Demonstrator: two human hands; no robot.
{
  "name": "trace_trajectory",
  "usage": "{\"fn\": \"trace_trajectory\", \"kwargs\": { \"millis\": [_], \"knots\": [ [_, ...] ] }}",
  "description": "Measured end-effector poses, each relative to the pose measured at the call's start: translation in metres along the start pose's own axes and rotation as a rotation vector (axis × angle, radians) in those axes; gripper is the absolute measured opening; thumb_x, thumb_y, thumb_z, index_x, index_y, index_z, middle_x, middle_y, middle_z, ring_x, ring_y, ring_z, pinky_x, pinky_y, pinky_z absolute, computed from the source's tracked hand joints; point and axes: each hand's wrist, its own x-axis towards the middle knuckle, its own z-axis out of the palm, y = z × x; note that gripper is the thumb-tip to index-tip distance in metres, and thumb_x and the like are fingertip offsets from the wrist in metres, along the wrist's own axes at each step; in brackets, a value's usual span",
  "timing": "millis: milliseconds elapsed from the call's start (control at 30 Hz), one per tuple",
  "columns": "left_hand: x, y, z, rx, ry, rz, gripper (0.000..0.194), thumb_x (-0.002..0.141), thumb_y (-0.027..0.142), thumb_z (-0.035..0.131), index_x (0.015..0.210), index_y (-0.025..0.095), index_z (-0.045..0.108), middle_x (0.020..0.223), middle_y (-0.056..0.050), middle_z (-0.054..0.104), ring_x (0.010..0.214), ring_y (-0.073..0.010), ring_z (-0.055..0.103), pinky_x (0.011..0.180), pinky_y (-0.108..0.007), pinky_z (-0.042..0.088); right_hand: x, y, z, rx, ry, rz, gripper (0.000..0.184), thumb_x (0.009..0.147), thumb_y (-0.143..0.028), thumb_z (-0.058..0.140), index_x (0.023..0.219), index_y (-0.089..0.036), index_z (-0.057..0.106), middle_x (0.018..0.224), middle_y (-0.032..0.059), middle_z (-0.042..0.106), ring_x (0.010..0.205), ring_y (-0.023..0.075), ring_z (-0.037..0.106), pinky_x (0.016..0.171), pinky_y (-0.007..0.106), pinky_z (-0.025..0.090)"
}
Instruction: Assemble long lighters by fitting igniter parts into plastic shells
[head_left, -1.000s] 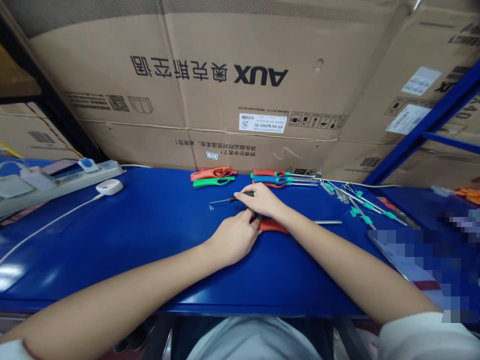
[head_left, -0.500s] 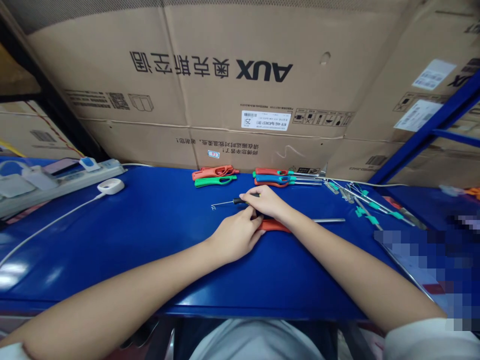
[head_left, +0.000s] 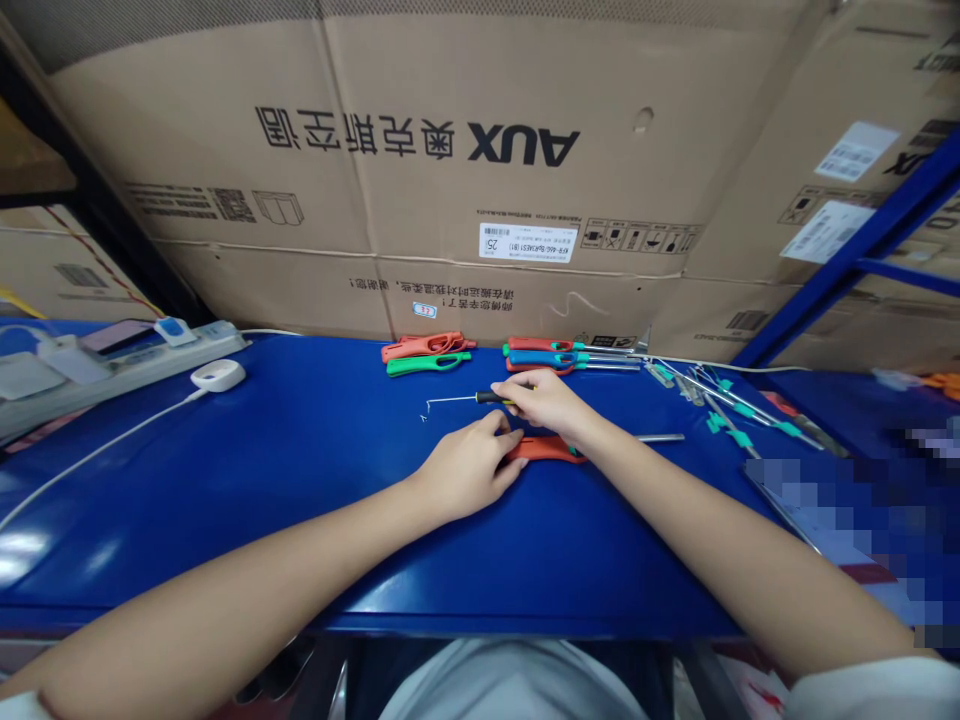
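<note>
My left hand [head_left: 472, 465] is closed on the rear end of a red stick lighter [head_left: 546, 449], which lies flat with its metal tube pointing right. My right hand [head_left: 546, 400] grips the handle of a black and yellow screwdriver [head_left: 487, 397], just above the lighter. Its thin shaft points left over the blue table. Small metal bits [head_left: 424, 412], perhaps screws, show at the shaft's tip. My right wrist hides part of the lighter between its handle and tube.
Red lighter shells [head_left: 424, 345] and a green shell [head_left: 427, 364] lie at the back beside assembled lighters [head_left: 541, 359]. Metal tubes with green parts [head_left: 742, 410] are scattered at right. A power strip [head_left: 172, 352] and a white cabled device [head_left: 218, 375] sit left. Cardboard [head_left: 420, 60] walls the back.
My right hand has shifted slightly right with the screwdriver, away from my left hand. More of the red lighter's handle shows. My left hand stays on it.
</note>
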Motion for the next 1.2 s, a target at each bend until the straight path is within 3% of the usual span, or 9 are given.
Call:
{"fn": "trace_trajectory", "kwargs": {
  "millis": [200, 433, 933, 1067, 1200],
  "knots": [
    [0.0, 0.0, 0.0, -0.007, 0.01, 0.009, 0.033, 0.098, 0.035, 0.05, 0.122, 0.019, 0.066, 0.124, -0.013, 0.06, 0.109, -0.0295, 0.064, 0.086, -0.043, 0.059, -0.003, 0.004, 0.005, 0.076, -0.011, 0.085, 0.033, 0.078, -0.044, 0.065, 0.062, -0.017, 0.055, 0.05, -0.0062, 0.046, 0.042, 0.0052, 0.031, 0.042, 0.022, 0.02],
    [0.001, 0.001, 0.0, -0.023, 0.005, 0.007, 0.031, 0.098, 0.034, 0.051, 0.12, 0.018, 0.067, 0.122, -0.014, 0.061, 0.108, -0.0295, 0.064, 0.087, -0.043, 0.058, -0.004, 0.006, 0.006, 0.029, -0.018, 0.029, 0.033, 0.075, -0.043, 0.067, 0.057, -0.017, 0.056, 0.051, -0.0043, 0.05, 0.047, 0.0077, 0.038, 0.047, 0.024, 0.028],
    [0.001, -0.001, 0.0, -0.059, -0.005, 0.011, 0.034, 0.099, 0.035, 0.05, 0.124, 0.018, 0.067, 0.125, -0.014, 0.06, 0.11, -0.0293, 0.064, 0.091, -0.043, 0.057, -0.005, 0.01, 0.001, 0.078, -0.017, 0.072, 0.036, 0.077, -0.043, 0.065, 0.057, -0.017, 0.051, 0.05, -0.0066, 0.043, 0.042, 0.0043, 0.028, 0.042, 0.022, 0.019],
    [0.001, -0.002, 0.0, -0.082, -0.005, -0.006, 0.037, 0.099, 0.036, 0.051, 0.127, 0.018, 0.066, 0.116, -0.012, 0.061, 0.099, -0.0253, 0.067, 0.085, -0.038, 0.058, -0.003, 0.009, -0.006, 0.182, 0.024, 0.068, 0.028, 0.074, -0.043, 0.07, 0.072, -0.017, 0.06, 0.053, -0.0064, 0.047, 0.041, 0.004, 0.03, 0.04, 0.02, 0.016],
    [0.003, -0.006, 0.003, -0.189, 0.026, -0.022, 0.039, 0.095, 0.039, 0.059, 0.127, 0.019, 0.067, 0.112, -0.009, 0.063, 0.09, -0.0214, 0.067, 0.083, -0.034, 0.056, -0.01, 0.005, -0.021, 0.337, 0.095, 0.003, 0.032, 0.071, -0.042, 0.076, 0.086, -0.016, 0.066, 0.053, -0.0061, 0.048, 0.041, 0.004, 0.03, 0.039, 0.019, 0.016]
  ]
}}
